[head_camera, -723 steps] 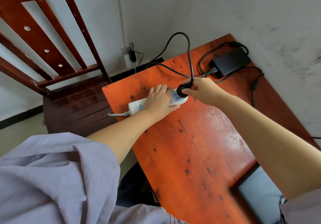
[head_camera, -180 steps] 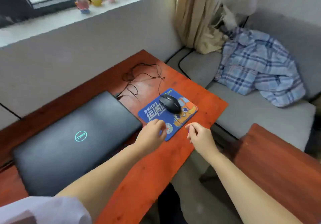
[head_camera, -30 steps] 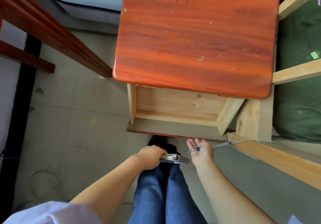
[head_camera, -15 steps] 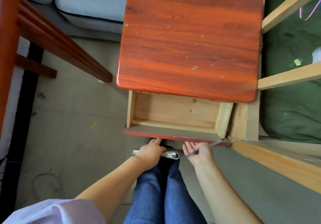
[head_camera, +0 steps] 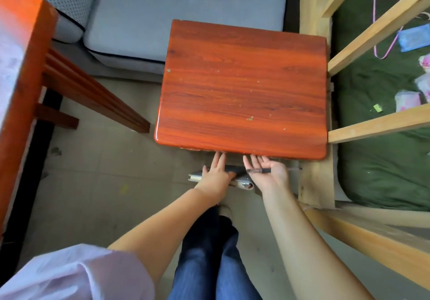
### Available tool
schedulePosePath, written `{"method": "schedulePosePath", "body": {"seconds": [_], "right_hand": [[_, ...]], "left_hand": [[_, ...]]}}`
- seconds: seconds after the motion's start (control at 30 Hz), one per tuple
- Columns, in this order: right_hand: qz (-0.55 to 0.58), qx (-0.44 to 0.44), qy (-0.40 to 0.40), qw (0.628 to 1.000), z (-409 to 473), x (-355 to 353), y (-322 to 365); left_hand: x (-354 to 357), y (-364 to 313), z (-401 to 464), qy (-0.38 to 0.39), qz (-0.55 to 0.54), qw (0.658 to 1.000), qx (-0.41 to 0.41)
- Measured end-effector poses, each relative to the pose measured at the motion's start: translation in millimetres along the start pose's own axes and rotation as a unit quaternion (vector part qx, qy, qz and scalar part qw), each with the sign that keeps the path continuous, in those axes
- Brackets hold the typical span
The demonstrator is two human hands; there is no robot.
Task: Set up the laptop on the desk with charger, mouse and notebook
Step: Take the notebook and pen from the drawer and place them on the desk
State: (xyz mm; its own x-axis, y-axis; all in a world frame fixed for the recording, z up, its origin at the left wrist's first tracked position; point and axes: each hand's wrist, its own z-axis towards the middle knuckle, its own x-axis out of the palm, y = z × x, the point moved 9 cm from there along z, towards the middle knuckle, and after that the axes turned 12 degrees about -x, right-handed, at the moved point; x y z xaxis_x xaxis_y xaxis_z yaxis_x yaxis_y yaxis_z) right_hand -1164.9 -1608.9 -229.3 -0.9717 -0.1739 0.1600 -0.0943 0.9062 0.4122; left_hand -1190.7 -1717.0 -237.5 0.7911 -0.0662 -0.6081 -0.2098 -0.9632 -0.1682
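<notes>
A red side table [head_camera: 242,90] fills the centre, its near edge met by both hands' outstretched fingertips. The left hand [head_camera: 215,176] pins the notebook [head_camera: 242,181] beneath its palm; the right hand [head_camera: 271,174] thumb-clamps a pen [head_camera: 259,171]. The notebook looks light and bendable, best gripped along its spine.

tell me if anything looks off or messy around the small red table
Small bits of litter speckle the red table top, and loose packets lie scattered on the green mat behind the wooden rails. Nothing looks spilled or broken; the notebook and pen are in hand.
</notes>
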Motion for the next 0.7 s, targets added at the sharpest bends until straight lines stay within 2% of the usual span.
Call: {"method": "schedulePosePath", "body": {"seconds": [0.13, 0.27, 0.37, 0.53, 0.57, 0.6, 0.67, 0.7], "right_hand": [[0.023, 0.019, 0.008, 1.0, 3, 8, -3], [-0.02, 0.03, 0.039, 0.999, -8, 7, 0], [-0.076, 0.047, 0.068, 0.994, -33, 6, 13], [-0.121, 0.053, 0.218, 0.967, -103, 40, 48], [-0.147, 0.047, 0.252, 0.955, -121, 53, 53], [-0.185, 0.028, 0.283, 0.941, -139, 67, 56], [-0.286, -0.048, 0.354, 0.889, -176, 95, 58], [-0.342, -0.101, 0.389, 0.849, -194, 108, 55]], "left_hand": [[-11, 3, 9, -0.012, 0.027, 0.999, -0.012], [-14, 4, -5, 0.029, -0.007, 0.999, -0.012], [-29, 7, -36, 0.028, -0.087, 0.996, 0.014], [-59, 56, -109, 0.009, -0.251, 0.967, -0.036], [-60, 68, -124, 0.009, -0.327, 0.944, -0.038], [-58, 81, -140, 0.019, -0.427, 0.903, -0.04], [-51, 101, -174, 0.043, -0.648, 0.76, -0.024], [-48, 110, -192, 0.036, -0.726, 0.687, -0.01]]}}
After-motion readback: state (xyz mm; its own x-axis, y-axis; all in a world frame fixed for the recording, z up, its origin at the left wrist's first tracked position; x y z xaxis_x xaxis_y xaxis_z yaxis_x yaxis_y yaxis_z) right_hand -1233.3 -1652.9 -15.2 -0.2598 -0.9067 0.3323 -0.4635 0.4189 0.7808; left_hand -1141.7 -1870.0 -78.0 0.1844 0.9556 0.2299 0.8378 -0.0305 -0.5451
